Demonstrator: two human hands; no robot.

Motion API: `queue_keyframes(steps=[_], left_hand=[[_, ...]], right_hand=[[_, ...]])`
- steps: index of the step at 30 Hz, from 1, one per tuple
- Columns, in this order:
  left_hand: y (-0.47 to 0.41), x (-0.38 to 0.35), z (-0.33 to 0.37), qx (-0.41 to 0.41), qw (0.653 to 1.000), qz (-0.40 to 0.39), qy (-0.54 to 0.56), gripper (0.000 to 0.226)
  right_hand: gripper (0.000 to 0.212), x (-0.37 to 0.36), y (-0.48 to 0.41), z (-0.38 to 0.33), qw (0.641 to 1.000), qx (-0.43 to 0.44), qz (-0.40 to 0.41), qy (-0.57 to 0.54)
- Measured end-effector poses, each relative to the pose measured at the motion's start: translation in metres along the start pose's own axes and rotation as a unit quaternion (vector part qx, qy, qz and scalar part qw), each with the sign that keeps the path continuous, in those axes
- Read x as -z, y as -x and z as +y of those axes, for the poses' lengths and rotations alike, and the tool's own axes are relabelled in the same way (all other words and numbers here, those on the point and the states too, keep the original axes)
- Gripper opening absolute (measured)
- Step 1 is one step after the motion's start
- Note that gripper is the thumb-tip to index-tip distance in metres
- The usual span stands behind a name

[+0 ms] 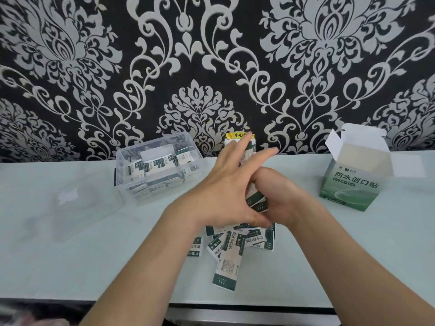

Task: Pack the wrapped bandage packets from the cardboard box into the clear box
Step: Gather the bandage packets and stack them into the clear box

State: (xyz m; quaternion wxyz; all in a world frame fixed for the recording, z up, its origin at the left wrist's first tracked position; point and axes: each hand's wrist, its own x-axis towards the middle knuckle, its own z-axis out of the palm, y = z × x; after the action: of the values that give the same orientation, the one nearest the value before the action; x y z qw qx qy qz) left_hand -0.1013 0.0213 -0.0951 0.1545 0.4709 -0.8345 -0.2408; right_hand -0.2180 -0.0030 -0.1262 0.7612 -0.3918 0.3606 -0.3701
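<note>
Both hands met over the middle of the table [70,255] as I watched: my right hand [280,198] was curled round a bundle of packets [256,201], and my left hand [226,184] lay against it with fingers straight and spread. Other loose packets [229,250] lay heaped on the table just beneath. The clear box [160,168], partly filled, stood behind to the left, and the cardboard box [355,175] stood open well off to the right.

Black wallpaper [211,67] with a silver-grey damask pattern behind a pale, glossy tabletop [70,267] under even light
</note>
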Motion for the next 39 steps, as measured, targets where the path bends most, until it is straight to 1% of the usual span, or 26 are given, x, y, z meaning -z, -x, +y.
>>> queue_keyframes(steps=[1, 2, 3, 5, 6, 11, 12, 15, 19, 22, 23, 25, 26, 27, 29, 30, 32, 35, 37, 38, 39], left_hand=[[-0.001, -0.005, -0.001, -0.009, 1.0, 0.015, -0.022, 0.114], [-0.002, -0.008, -0.003, -0.019, 0.999, 0.03, -0.032, 0.112], [-0.003, -0.008, -0.005, -0.025, 0.998, 0.044, -0.038, 0.107], [-0.004, -0.006, -0.008, -0.019, 0.996, 0.072, -0.04, 0.093], [-0.004, -0.005, -0.009, -0.012, 0.996, 0.084, -0.038, 0.087], [-0.006, -0.003, -0.01, 0.012, 0.992, 0.123, -0.02, 0.072], [-0.006, -0.004, -0.01, 0.014, 0.992, 0.126, -0.014, 0.07], [-0.007, -0.004, -0.013, 0.022, 0.99, 0.135, 0.011, 0.066], [-0.007, -0.006, -0.013, 0.019, 0.988, 0.152, 0.012, 0.06], [-0.007, -0.005, -0.013, 0.028, 0.985, 0.17, 0.022, 0.065], [-0.006, -0.003, -0.012, 0.033, 0.986, 0.164, 0.029, 0.067], [-0.004, 0.006, -0.01, 0.049, 0.989, 0.124, 0.063, 0.07], [-0.003, 0.011, -0.012, 0.052, 0.989, 0.105, 0.088, 0.066], [-0.001, 0.016, -0.013, 0.045, 0.988, 0.097, 0.114, 0.055], [0.002, 0.025, -0.019, 0.029, 0.977, 0.12, 0.174, 0.029], [0.003, 0.028, -0.023, 0.03, 0.969, 0.138, 0.201, 0.026], [0.005, 0.032, -0.029, 0.044, 0.961, 0.15, 0.229, 0.027], [0.007, 0.034, -0.028, 0.069, 0.96, 0.154, 0.222, 0.027], [0.007, 0.036, -0.029, 0.084, 0.958, 0.181, 0.204, 0.029], [0.007, 0.036, -0.031, 0.092, 0.959, 0.199, 0.179, 0.031], [0.006, 0.038, -0.033, 0.099, 0.96, 0.218, 0.147, 0.032]], right_hand=[[0.048, 0.0, -0.002, 0.003, 1.0, 0.009, 0.002, 0.03], [0.052, -0.001, -0.002, 0.004, 0.999, 0.017, 0.009, 0.05], [0.043, 0.0, -0.002, 0.002, 0.998, 0.013, 0.023, 0.066], [0.018, 0.004, 0.001, -0.003, 0.997, 0.005, 0.04, 0.066], [0.016, 0.005, 0.003, -0.006, 0.997, 0.003, 0.042, 0.063], [0.036, 0.003, 0.007, -0.01, 0.998, 0.021, 0.017, 0.062], [0.035, 0.003, 0.007, -0.011, 0.998, 0.024, 0.022, 0.059], [0.019, 0.0, 0.007, -0.012, 0.998, 0.034, 0.024, 0.054], [0.013, -0.003, 0.007, -0.013, 0.996, 0.049, 0.053, 0.047], [0.025, -0.007, 0.006, -0.012, 0.992, 0.085, 0.091, 0.024], [0.029, -0.007, 0.006, -0.012, 0.99, 0.089, 0.103, 0.025], [0.036, -0.005, 0.006, -0.012, 0.988, 0.084, 0.112, 0.058], [0.038, -0.003, 0.007, -0.014, 0.988, 0.08, 0.106, 0.081], [0.037, -0.001, 0.009, -0.015, 0.988, 0.075, 0.089, 0.1], [0.032, 0.003, 0.013, -0.019, 0.991, 0.059, 0.034, 0.114], [0.03, 0.004, 0.014, -0.02, 0.993, 0.048, 0.006, 0.11], [0.029, 0.004, 0.015, -0.02, 0.996, 0.016, -0.03, 0.086], [0.031, -0.001, 0.016, -0.019, 0.997, -0.013, -0.049, 0.063], [0.031, -0.007, 0.016, -0.019, 0.995, 0.014, -0.014, 0.098], [0.025, -0.011, 0.016, -0.018, 0.985, 0.051, 0.025, 0.161], [0.018, -0.014, 0.016, -0.016, 0.957, 0.105, 0.075, 0.261]])
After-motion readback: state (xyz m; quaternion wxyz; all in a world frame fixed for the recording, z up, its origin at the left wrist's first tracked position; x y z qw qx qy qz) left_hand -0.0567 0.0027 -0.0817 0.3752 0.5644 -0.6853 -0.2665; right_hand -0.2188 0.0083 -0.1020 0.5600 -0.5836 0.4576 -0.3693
